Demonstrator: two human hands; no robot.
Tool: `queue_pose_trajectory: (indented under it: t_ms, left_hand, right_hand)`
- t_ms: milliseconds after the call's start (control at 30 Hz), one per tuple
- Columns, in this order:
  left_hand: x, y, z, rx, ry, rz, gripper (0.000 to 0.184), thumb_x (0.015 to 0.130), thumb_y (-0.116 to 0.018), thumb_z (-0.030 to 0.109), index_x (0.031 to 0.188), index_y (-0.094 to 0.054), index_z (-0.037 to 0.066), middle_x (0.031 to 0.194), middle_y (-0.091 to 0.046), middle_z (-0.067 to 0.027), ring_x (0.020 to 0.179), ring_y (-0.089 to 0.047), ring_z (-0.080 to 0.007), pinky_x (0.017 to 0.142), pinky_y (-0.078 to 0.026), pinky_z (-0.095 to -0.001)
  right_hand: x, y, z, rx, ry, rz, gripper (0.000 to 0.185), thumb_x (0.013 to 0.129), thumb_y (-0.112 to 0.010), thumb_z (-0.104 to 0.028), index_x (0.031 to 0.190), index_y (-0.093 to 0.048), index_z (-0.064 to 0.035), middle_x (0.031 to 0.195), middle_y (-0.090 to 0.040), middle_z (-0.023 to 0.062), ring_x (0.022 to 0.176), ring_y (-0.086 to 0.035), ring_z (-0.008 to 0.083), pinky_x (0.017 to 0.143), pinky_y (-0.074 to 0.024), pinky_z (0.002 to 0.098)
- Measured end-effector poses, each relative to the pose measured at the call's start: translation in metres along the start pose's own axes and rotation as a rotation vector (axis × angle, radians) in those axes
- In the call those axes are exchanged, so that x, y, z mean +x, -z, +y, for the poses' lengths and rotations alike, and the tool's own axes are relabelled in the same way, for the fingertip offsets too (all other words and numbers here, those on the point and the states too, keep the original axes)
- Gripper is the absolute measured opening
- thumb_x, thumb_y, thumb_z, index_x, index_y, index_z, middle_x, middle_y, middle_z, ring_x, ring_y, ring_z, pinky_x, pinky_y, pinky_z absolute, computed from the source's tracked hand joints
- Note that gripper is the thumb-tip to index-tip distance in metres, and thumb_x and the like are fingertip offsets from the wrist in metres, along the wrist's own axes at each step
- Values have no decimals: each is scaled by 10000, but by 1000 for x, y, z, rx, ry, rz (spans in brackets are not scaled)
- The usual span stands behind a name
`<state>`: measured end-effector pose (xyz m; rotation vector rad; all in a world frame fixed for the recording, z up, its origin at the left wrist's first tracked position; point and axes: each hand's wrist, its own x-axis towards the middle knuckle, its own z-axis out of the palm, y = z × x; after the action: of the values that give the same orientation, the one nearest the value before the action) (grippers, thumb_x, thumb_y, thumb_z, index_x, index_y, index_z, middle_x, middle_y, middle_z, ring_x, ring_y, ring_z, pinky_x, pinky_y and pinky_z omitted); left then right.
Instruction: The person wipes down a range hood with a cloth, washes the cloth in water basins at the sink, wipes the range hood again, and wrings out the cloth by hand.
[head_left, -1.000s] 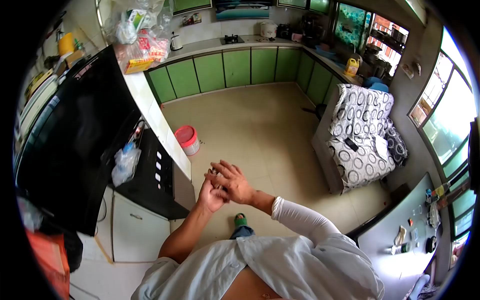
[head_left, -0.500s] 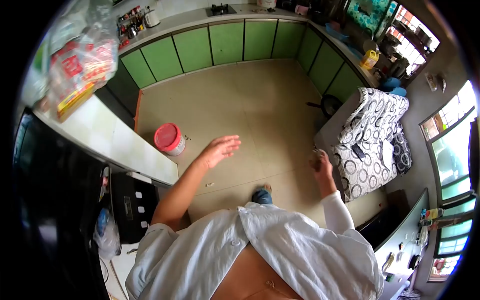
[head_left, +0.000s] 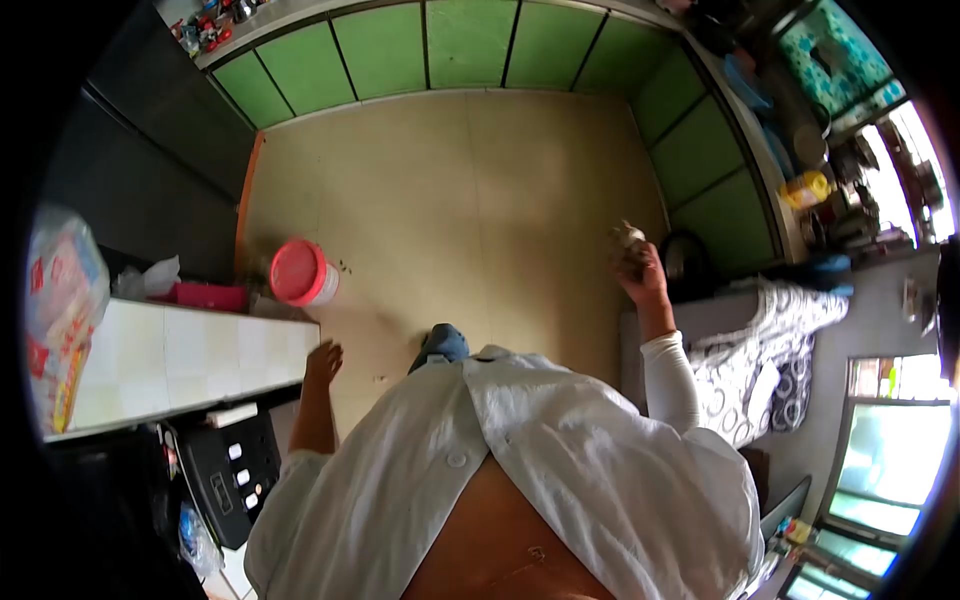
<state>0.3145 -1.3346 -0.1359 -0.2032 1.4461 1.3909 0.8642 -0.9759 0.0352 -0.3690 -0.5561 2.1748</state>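
My right hand [head_left: 638,275] is held out ahead on the right, its fingers closed around a pale, knobbly, garlic-like bulb [head_left: 627,238] with a thin tip sticking up. The fingers cover much of it, so its exact kind is unclear. On the other side, my left hand [head_left: 322,362] hangs low beside the end of the white tiled counter [head_left: 150,350]. Its fingers are loosely bent and somewhat apart, with nothing seen in them. A bucket with a red lid [head_left: 299,273] stands on the floor just beyond my left hand.
Green cabinets [head_left: 465,45] curve along the far side of the tiled floor [head_left: 420,190]. A dark fridge-like cabinet [head_left: 160,140] stands at left. On the right are a patterned cloth-covered seat [head_left: 725,390], a dark pan [head_left: 685,258] and a yellow bottle [head_left: 806,189] on the worktop.
My view has tipped down and shifted forward in the room. My left hand has dropped back toward my side; my right hand has risen forward, bringing the pale bulb into clearer sight.
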Motion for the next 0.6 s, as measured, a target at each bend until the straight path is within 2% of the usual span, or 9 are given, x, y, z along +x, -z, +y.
queue_pose_trajectory:
  t_ms: [33,100,200,267,367,400,433,500,600]
  left_hand:
    - [8,7,-3,34,20,55,137,791,-517,211,898,-522,126,828,-590,-49,736,-560,-173,627,-447,-305]
    - [25,20,-10,100,66,164,88,787,-509,197,846,-512,132,762,-592,-46,656,-554,-175,570,-448,-307]
    - [55,42,-2,263,-109,116,87,804,-461,215,846,-480,141,713,-578,-46,613,-535,-179,554,-429,-308]
    - [86,2,47,403,-185,124,88,804,-452,209,848,-475,136,712,-572,-48,613,-529,-178,547,-419,-316]
    - [117,-87,116,-112,119,490,92,783,-446,192,843,-452,122,717,-547,-55,590,-495,-171,551,-388,-314]
    - [174,-73,127,-41,139,245,110,778,-461,197,853,-458,117,740,-545,-57,619,-497,-170,569,-390,-317]
    - [190,-115,155,-137,153,380,158,780,-480,210,905,-472,114,760,-548,-47,627,-500,-167,579,-392,-317]
    - [266,-161,194,39,133,215,220,782,-500,241,959,-479,112,775,-549,-32,654,-508,-158,604,-397,-316]
    - [299,-290,271,110,-14,30,259,783,-510,277,982,-479,113,813,-552,-29,701,-518,-160,651,-398,-323]
  right_hand:
    - [37,-4,-4,-10,-1,-20,359,803,-502,-241,1123,-475,-80,1018,-552,71,881,-536,215,773,-440,356]
    - [114,-20,-5,-179,-108,118,386,806,-493,-221,1145,-453,-40,1055,-544,79,904,-534,212,783,-434,344]
    - [200,-6,-6,-176,-146,261,343,804,-489,-242,1103,-494,-73,1082,-536,78,947,-524,230,840,-413,386]
    - [243,18,-10,-108,-148,294,323,800,-498,-237,1086,-505,-86,1082,-536,74,958,-518,237,849,-408,400]
    - [288,23,-43,-1,-145,425,281,793,-512,-223,1048,-521,-105,1071,-538,69,969,-506,237,841,-407,411]
    - [302,24,-56,42,-123,514,259,790,-518,-215,1026,-525,-109,1060,-539,69,969,-501,230,824,-411,409]
    - [313,24,-69,39,-118,509,259,790,-518,-215,1026,-525,-109,1060,-539,69,969,-501,230,824,-411,409]
    - [342,25,-99,14,-26,576,261,802,-493,-210,1041,-520,-109,1058,-539,67,966,-505,235,811,-419,417]
    - [385,58,-144,11,0,523,279,805,-487,-221,1060,-509,-110,1043,-540,71,951,-514,237,798,-425,422]
